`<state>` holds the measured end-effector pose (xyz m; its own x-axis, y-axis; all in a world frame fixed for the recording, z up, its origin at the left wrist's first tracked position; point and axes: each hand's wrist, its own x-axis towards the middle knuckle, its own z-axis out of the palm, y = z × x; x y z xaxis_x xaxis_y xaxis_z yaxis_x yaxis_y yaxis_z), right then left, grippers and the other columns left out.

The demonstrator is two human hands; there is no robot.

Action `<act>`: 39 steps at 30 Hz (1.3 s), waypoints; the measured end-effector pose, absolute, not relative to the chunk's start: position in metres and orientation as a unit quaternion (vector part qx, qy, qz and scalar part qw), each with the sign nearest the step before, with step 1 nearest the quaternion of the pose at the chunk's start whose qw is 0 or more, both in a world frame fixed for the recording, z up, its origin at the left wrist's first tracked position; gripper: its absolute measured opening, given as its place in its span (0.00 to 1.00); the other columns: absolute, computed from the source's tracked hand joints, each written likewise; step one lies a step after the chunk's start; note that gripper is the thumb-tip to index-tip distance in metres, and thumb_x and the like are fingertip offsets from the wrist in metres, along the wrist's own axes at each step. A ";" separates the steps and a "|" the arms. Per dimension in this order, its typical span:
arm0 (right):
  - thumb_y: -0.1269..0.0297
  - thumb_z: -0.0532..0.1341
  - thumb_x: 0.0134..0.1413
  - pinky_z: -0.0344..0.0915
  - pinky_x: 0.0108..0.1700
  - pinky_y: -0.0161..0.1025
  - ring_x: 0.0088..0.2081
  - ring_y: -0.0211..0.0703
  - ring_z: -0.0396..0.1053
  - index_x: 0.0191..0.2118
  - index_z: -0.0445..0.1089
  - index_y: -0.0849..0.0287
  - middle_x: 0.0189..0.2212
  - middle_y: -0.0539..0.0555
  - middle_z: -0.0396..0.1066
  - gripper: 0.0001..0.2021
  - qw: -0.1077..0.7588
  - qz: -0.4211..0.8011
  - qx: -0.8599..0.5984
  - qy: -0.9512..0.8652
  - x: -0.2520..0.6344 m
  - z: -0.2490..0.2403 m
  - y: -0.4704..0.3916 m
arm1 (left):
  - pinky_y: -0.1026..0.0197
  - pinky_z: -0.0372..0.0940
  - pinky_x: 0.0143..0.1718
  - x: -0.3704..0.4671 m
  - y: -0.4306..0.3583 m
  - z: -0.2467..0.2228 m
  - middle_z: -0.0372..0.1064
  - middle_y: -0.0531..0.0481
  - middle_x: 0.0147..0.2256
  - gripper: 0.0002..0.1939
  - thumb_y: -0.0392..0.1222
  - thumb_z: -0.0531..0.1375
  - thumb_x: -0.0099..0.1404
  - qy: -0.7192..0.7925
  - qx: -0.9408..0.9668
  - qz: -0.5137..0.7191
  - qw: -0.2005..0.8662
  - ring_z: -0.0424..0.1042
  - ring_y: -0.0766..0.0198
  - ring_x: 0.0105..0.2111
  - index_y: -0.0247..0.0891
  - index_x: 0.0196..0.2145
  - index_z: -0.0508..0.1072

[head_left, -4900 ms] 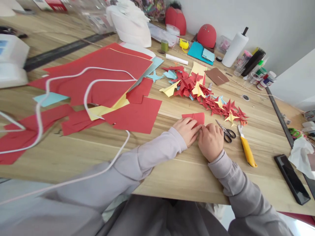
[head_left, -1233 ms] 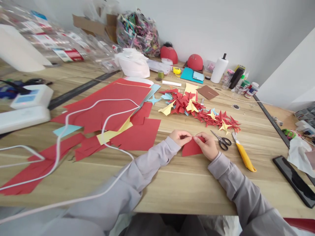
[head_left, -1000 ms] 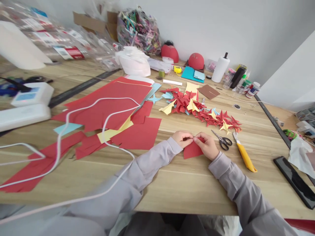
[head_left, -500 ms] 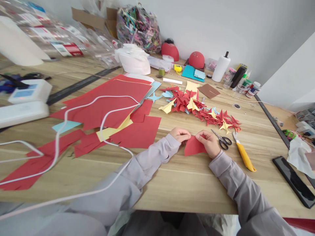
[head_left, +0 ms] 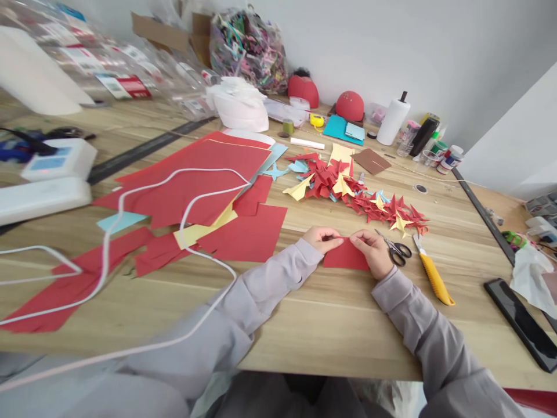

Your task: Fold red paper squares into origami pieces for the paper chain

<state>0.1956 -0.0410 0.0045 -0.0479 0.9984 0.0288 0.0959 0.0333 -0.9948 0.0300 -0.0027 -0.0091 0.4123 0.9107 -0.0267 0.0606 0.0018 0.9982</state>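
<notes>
A small piece of red paper (head_left: pixel 345 257) lies nearly flat at the middle of the table, between my two hands. My left hand (head_left: pixel 321 238) pinches its upper left corner, fingers pressed together. At the upper right edge, my right hand (head_left: pixel 373 251) grips the same sheet between thumb and fingers. Just beyond my right hand are black-handled scissors (head_left: pixel 398 252) and a yellow-handled utility knife (head_left: pixel 435 276). A pile of folded red paper stars (head_left: pixel 324 180), mixed with some yellow and blue ones, spreads behind my hands.
Large red sheets (head_left: pixel 191 180) and cut strips cover the left, with a white cable (head_left: pixel 106 249) looped over them. A black phone (head_left: pixel 520 322) lies at the right edge. Bottles (head_left: pixel 392 122), a yellow tape measure (head_left: pixel 316 120) and a bag of scraps (head_left: pixel 248 49) line the wall.
The red paper has gone from tilted and slightly curved to lying flatter, its lower edge now straight. Both hands keep hold of it. The view has shifted slightly.
</notes>
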 end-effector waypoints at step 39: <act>0.50 0.45 0.62 0.61 0.50 0.45 0.46 0.45 0.64 0.48 0.71 0.53 0.42 0.56 0.67 0.22 0.457 0.289 -0.435 -0.720 0.192 0.008 -0.049 | 0.59 0.66 0.35 0.037 -0.025 0.006 0.66 0.49 0.31 0.12 0.44 0.64 0.51 0.355 0.678 0.541 0.348 0.68 0.63 0.32 0.37 0.29 0.65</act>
